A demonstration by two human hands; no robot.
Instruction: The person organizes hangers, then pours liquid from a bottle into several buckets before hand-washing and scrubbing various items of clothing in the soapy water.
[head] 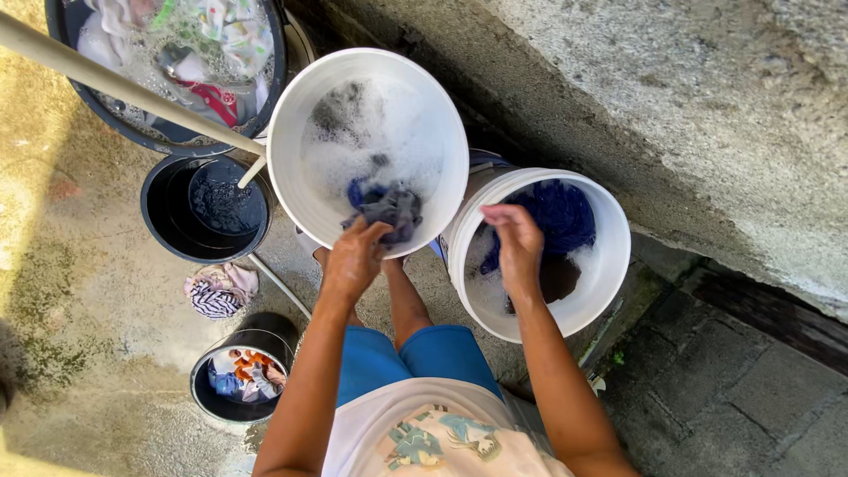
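Looking straight down from the head camera, the view showed the person's left hand (pixel 353 258) closed on a wet grey-blue garment (pixel 387 210), its fingers pinching the bunched cloth at the near rim of a white bucket (pixel 291 150) filled with soapy foam. The garment lay directly beyond the left hand's fingertips, draped over the rim with its bulk trailing away from the person into the suds; as a crumpled mass it showed no clear long axis. The right hand (pixel 515 243) hung above a second white bucket (pixel 614 265), just to the right of the first, fingers loosely curled downward; whether they touched anything could not be told. Inside that bucket sat a dark blue cloth (pixel 561 212) in a little foam, just beyond the right hand. The left hand was clearly the nearer to the grey-blue garment. On the concrete floor (pixel 97 291) to the left stood a black tub (pixel 79 40) of soaking laundry, a black bucket (pixel 163 212) holding dark water, a smaller black bucket (pixel 205 393) with coloured clothes, and a striped cloth (pixel 216 291) lying between them, while a pale pole (pixel 106 79) crossed the upper-left corner
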